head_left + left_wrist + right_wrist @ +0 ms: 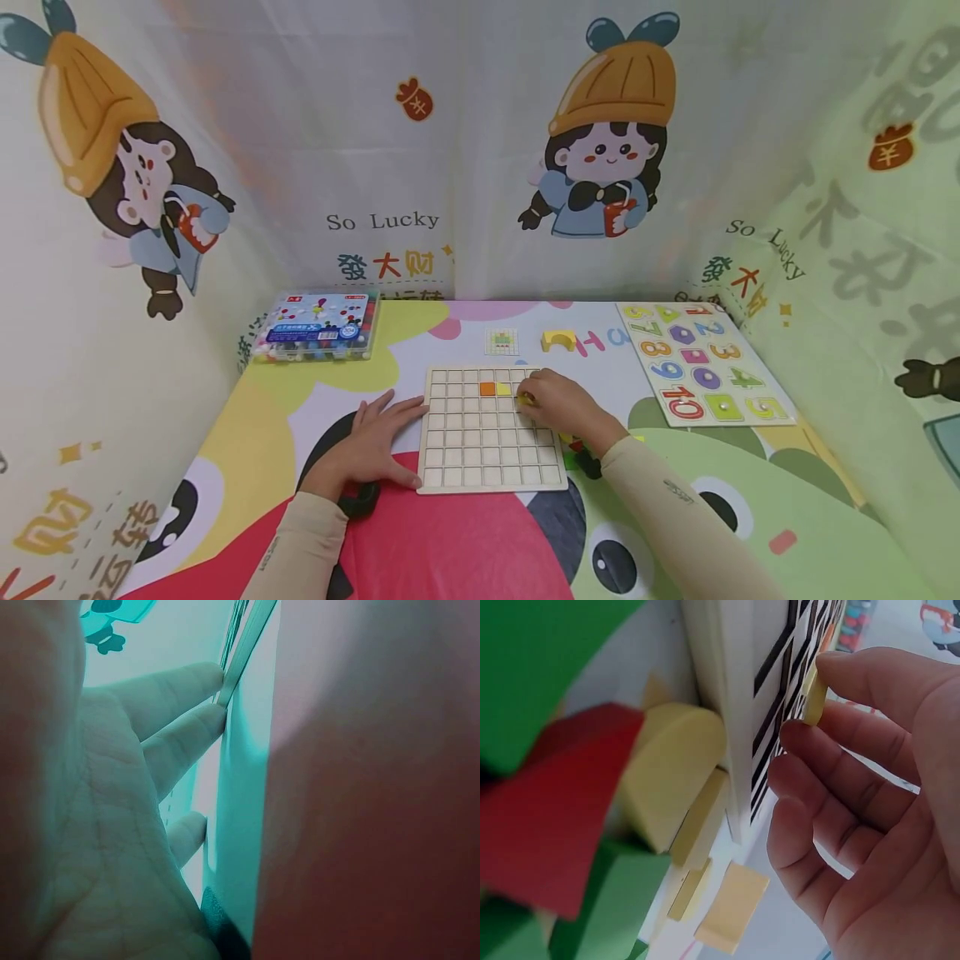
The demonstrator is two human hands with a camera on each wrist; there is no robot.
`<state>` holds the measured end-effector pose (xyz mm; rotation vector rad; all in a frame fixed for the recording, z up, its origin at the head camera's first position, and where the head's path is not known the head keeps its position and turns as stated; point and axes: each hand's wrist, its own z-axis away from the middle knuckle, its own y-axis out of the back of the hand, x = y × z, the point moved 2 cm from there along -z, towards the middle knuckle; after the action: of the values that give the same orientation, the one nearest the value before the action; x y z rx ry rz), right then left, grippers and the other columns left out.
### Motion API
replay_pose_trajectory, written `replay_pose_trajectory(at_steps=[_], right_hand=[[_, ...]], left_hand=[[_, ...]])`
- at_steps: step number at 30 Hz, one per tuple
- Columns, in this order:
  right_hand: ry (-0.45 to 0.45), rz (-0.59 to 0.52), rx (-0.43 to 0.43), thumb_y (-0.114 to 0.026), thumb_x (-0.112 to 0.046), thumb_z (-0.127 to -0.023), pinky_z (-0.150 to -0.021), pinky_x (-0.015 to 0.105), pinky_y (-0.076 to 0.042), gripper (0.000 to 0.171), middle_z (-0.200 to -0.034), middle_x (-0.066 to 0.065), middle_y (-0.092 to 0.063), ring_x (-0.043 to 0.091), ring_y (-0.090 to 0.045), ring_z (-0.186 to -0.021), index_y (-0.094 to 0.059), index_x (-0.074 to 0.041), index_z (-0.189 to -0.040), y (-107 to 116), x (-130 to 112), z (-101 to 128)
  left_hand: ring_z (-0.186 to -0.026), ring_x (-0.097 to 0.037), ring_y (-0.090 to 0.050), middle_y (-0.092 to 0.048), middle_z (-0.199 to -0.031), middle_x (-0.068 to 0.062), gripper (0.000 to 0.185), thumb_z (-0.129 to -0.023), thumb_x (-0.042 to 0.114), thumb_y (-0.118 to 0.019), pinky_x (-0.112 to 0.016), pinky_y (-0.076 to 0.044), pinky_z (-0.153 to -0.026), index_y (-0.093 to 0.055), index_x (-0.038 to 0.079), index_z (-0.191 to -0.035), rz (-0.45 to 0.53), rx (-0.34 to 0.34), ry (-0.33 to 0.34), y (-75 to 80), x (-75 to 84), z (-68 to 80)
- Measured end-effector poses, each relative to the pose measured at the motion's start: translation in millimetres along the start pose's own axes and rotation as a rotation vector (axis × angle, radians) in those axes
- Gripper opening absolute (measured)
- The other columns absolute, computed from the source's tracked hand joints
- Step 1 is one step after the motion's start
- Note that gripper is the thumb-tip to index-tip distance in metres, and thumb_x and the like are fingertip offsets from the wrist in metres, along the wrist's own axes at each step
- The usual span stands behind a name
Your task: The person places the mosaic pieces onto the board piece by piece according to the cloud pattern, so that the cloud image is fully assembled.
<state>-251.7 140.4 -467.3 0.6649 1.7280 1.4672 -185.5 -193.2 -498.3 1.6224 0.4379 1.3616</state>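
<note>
On the tabletop, covered by a glossy cartoon-print cloth, lies a pale wooden grid board of square cells, holding a flat orange tile and a yellow one. Over its upper right cells, the right hand pinches a thin yellow square tile between curled fingers. Straight-fingered, the left hand presses flat against the board's left edge.
</note>
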Motion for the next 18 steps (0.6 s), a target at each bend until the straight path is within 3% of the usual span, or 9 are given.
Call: replay_pose_trajectory(at_steps=[18], right_hand=[[-0.070,-0.016,-0.052,-0.080,-0.027,-0.096,-0.101,0.040,-0.058,0.024,-0.110,0.002,-0.072,0.019,-0.062,-0.110,-0.080,-0.013,-0.116,-3.5,-6.6,-8.0]], left_hand=[[-0.162,-0.047,-0.011,-0.039,-0.171,-0.005,0.115,-0.062,0.053,-0.095,-0.078,0.002,-0.124,-0.047,0.019,-0.161,-0.001,-0.006,0.006,1.8,1.6,0.8]])
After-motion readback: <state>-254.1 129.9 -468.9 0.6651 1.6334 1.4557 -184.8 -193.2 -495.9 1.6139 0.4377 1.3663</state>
